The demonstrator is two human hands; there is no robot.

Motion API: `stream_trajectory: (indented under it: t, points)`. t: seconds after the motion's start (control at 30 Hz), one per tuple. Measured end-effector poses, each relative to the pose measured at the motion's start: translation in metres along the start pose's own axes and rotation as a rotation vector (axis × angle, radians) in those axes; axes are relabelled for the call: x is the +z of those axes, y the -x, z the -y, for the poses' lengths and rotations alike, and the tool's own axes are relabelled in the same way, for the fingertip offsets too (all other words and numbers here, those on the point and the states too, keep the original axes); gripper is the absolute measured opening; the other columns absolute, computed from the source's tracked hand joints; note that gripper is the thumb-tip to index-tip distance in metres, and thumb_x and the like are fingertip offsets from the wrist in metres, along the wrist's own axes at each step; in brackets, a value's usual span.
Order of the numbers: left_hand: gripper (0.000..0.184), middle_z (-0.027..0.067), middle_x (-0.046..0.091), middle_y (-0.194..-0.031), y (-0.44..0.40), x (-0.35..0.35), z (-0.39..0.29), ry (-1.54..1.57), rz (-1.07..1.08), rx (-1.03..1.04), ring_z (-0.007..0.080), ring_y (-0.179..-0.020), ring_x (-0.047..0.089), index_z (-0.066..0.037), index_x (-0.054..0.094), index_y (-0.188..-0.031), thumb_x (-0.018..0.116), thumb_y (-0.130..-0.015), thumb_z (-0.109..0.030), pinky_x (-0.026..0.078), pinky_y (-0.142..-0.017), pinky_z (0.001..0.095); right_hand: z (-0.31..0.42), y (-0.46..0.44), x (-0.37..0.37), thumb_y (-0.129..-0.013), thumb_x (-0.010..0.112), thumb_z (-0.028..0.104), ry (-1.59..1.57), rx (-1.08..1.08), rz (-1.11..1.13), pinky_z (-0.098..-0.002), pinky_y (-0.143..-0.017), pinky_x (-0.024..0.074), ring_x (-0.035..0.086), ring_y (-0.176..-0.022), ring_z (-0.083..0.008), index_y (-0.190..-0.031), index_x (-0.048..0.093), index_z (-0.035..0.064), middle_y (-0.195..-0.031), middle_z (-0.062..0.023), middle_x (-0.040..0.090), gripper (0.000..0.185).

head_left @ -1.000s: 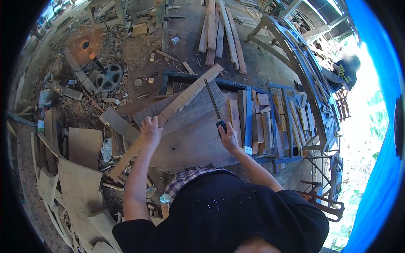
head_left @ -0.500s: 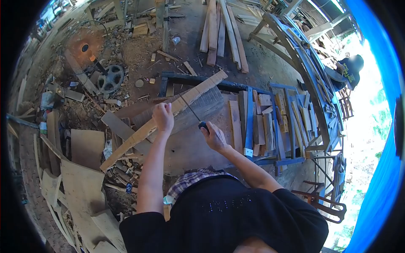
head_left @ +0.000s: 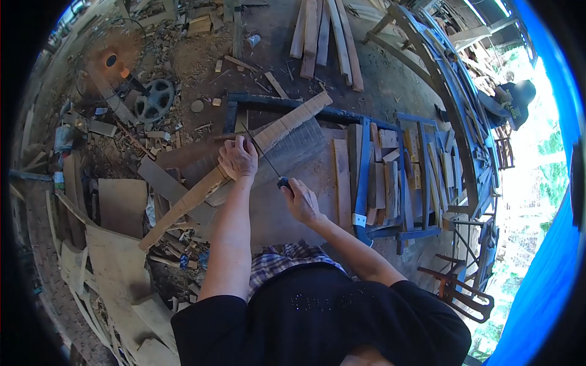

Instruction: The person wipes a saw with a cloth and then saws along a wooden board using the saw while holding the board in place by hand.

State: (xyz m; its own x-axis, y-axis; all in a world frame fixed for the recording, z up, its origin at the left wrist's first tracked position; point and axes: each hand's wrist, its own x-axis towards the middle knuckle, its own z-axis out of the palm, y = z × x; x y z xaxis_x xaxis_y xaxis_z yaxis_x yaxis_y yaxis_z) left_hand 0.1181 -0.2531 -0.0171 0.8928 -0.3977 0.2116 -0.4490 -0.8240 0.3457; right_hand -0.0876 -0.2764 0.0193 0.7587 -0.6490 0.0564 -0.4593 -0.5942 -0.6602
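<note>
A long, narrow wooden plank (head_left: 183, 210) lies slantwise over a wide grey wooden block (head_left: 299, 146). My left hand (head_left: 238, 158) is on the plank near its middle, its fingers curled down over it. In my right hand (head_left: 300, 200) is the black handle of a thin-bladed tool (head_left: 267, 159), closed in my fingers. The tool's long dark blade crosses the plank just right of my left hand, its tip past the far edge. Seen edge-on, the blade does not show its exact kind.
A dark frame (head_left: 293, 107) borders the work area, with several wood offcuts (head_left: 379, 183) at right. A wheel (head_left: 154, 100) stands among debris at left. Long boards (head_left: 311, 43) lie ahead. A frame saw (head_left: 458, 287) is at lower right. Another person (head_left: 513, 104) is at far right.
My left hand has come down from a raised, fist-like pose onto the plank. My right hand has moved slightly left with the tool, and the blade reaches farther past the plank.
</note>
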Motion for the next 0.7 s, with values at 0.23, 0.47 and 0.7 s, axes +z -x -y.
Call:
stream_trajectory:
  t: [0.23,0.47,0.7]
  points:
    - [0.021,0.005,0.059,-0.098,-0.001,-0.001,-0.003,-0.058,0.028,-0.032,0.0269,-0.097,0.056,-0.021,0.063,-0.093,0.056,-0.091,-0.04,0.043,-0.081,0.0435,0.011,-0.002,-0.004,-0.097,0.054,0.028,0.037,0.014,-0.029,-0.0526,-0.062,0.0495,0.061,-0.072,-0.0445,-0.099,0.051,0.0059,-0.085,-0.021,0.059,0.022]
    - [0.019,0.0061,0.057,-0.093,-0.003,0.013,0.0,-0.078,-0.054,-0.013,0.0283,-0.091,0.057,-0.019,0.062,-0.089,0.055,-0.09,-0.037,0.044,-0.077,0.0444,0.016,-0.036,0.007,-0.096,0.056,0.026,0.046,0.022,-0.002,-0.052,-0.061,0.0498,0.061,-0.069,-0.0438,-0.095,0.051,0.0062,-0.081,-0.0206,0.06,0.02]
    - [0.021,0.0072,0.056,-0.088,-0.004,0.015,-0.004,-0.131,-0.102,-0.038,0.0292,-0.085,0.057,-0.015,0.058,-0.083,0.053,-0.091,-0.035,0.044,-0.072,0.0443,0.01,0.002,-0.013,-0.094,0.058,0.024,-0.012,0.055,0.013,-0.0524,-0.06,0.0486,0.06,-0.07,-0.0441,-0.092,0.051,0.0058,-0.078,-0.0217,0.059,0.02]
